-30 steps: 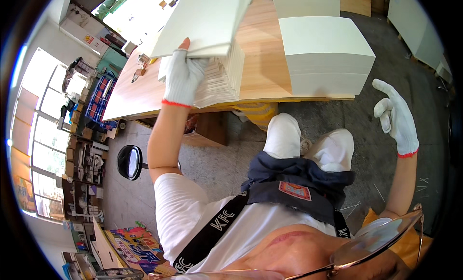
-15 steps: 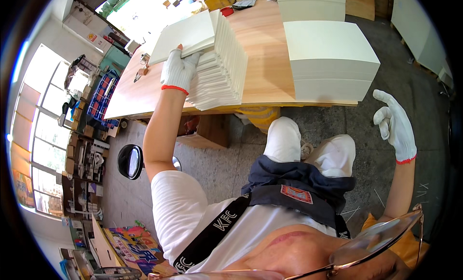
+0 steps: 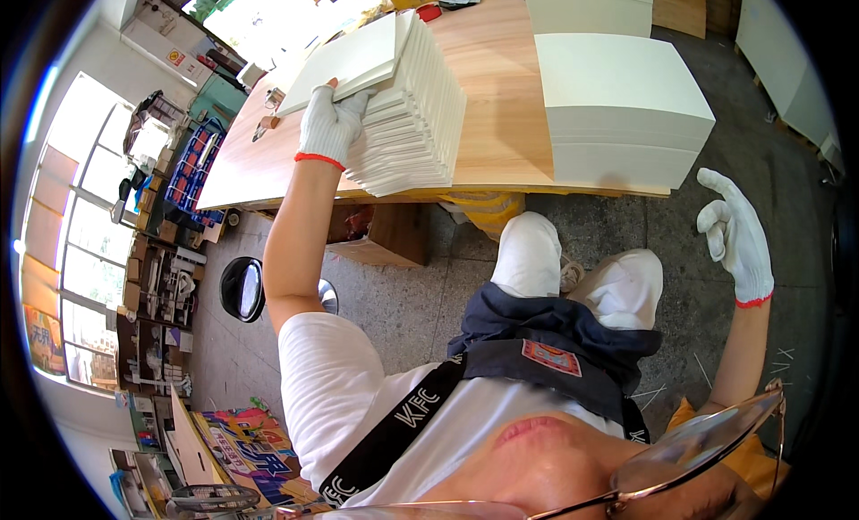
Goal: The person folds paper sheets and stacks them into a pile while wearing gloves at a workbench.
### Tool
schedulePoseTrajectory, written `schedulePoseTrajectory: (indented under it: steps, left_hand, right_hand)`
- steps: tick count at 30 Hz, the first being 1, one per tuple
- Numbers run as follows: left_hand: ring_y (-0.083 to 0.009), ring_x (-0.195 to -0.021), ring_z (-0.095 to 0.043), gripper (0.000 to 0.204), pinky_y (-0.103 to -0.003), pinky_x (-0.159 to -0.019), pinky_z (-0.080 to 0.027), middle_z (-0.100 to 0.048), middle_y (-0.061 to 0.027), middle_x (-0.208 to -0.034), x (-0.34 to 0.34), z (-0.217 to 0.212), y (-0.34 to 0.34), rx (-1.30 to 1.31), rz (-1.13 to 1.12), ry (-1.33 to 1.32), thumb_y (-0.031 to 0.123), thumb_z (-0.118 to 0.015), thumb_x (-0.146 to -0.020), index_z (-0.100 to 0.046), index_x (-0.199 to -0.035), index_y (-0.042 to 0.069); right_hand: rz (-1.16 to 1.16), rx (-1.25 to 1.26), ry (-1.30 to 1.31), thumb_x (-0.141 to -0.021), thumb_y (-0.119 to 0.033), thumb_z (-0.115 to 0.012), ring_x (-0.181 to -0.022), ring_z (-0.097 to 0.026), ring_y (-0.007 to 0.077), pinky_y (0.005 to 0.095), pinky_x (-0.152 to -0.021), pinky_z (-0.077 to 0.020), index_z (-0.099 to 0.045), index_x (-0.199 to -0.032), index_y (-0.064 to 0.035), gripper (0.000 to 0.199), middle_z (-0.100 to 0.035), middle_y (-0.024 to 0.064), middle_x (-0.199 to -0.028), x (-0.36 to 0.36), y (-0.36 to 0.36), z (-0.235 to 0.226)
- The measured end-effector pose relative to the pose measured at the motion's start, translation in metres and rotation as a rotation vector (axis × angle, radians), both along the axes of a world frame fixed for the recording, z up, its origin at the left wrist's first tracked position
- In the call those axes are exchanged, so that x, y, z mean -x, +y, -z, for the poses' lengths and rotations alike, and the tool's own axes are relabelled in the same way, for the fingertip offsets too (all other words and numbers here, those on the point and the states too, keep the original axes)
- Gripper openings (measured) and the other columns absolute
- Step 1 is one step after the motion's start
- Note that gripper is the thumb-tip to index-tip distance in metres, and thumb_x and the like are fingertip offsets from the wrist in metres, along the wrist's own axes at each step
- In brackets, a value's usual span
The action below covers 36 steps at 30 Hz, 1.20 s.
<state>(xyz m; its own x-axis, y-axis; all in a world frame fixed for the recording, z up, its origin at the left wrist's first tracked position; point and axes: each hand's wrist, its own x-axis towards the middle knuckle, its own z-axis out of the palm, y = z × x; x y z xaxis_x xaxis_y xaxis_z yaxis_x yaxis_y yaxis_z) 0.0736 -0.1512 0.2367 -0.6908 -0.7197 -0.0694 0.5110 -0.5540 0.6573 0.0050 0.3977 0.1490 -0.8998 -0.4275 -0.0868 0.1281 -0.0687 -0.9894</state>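
Observation:
My left hand, in a white knit glove with a red cuff, grips the near edge of the top white sheets. Its thumb lies over them and the fingers reach underneath, partly hidden. These sheets lie skewed to the left over a tall stack of white sheets, whose layers stand unevenly at the table's near edge. In a matching glove, my right hand hangs in the air beyond the table's right corner. Its forefinger is stretched out, the other fingers are bent, and nothing is in it.
A neater block of white sheets stands on the wooden table at right, with another white stack behind it. Under the table are a cardboard box and a yellow bundle. A black stool stands at left.
The view has shifted slightly. My left hand keeps its hold on the top sheets, and my right hand stays raised with almost no movement.

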Motion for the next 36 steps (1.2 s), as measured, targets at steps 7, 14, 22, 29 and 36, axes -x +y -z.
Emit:
schedulePoseTrajectory:
  steps: [7,14,22,29,36]
  left_hand:
    - [-0.0502,-0.130,-0.040,0.047,-0.068,-0.106,-0.036,-0.036,-0.0260,-0.143,-0.025,-0.012,0.019,-0.023,0.099,-0.025,0.024,-0.046,-0.102,-0.028,-0.138,0.000]
    - [-0.0447,-0.138,-0.030,0.049,-0.060,-0.107,-0.037,-0.026,-0.0258,-0.151,-0.084,-0.006,0.042,-0.102,0.148,0.141,0.027,-0.049,-0.101,-0.026,-0.139,0.007]
    - [-0.0340,-0.136,-0.041,0.052,-0.048,-0.113,-0.035,-0.040,-0.0205,-0.148,-0.078,0.033,0.131,0.526,-0.074,0.427,0.025,-0.060,-0.096,-0.042,-0.141,0.007]
    - [-0.0269,-0.118,-0.052,0.041,-0.039,-0.101,-0.041,-0.057,-0.0069,-0.129,0.070,0.011,0.248,1.961,0.190,-0.044,0.020,-0.060,-0.090,-0.059,-0.131,0.022]
    - [-0.0266,-0.094,-0.062,0.023,-0.036,-0.082,-0.048,-0.064,-0.0103,-0.104,0.198,0.011,0.281,2.122,0.713,-0.260,0.020,-0.059,-0.090,-0.071,-0.109,0.014]
  right_hand:
    - [-0.009,0.012,-0.009,-0.102,-0.037,-0.043,-0.040,-0.046,0.0066,0.0198,-0.035,-0.0352,-0.047,-0.135,0.0030,0.053,-0.064,0.0085,-0.070,0.005,-0.002,0.004]
    - [0.047,-0.059,-0.025,-0.101,-0.038,-0.043,-0.039,-0.044,0.0066,0.0204,-0.035,-0.0342,-0.045,-0.137,0.0040,0.055,-0.062,0.0076,-0.068,0.007,0.005,0.011]
    - [0.181,-0.084,0.043,-0.099,-0.035,-0.052,-0.044,-0.039,0.0041,0.0208,-0.037,-0.0250,-0.065,-0.118,-0.0088,0.035,-0.059,0.0009,-0.071,0.017,0.013,0.008]
    - [0.504,-0.231,0.273,-0.091,-0.048,-0.058,-0.072,-0.055,0.0096,0.0257,-0.066,-0.0464,-0.065,-0.109,-0.0068,0.046,-0.065,0.0031,-0.087,0.076,-0.019,-0.019]
    - [0.433,-1.076,0.517,-0.080,-0.075,-0.047,-0.083,-0.068,0.0311,0.0393,-0.073,-0.0514,-0.068,-0.096,-0.0078,0.072,-0.070,0.0146,-0.087,0.099,-0.042,-0.024]
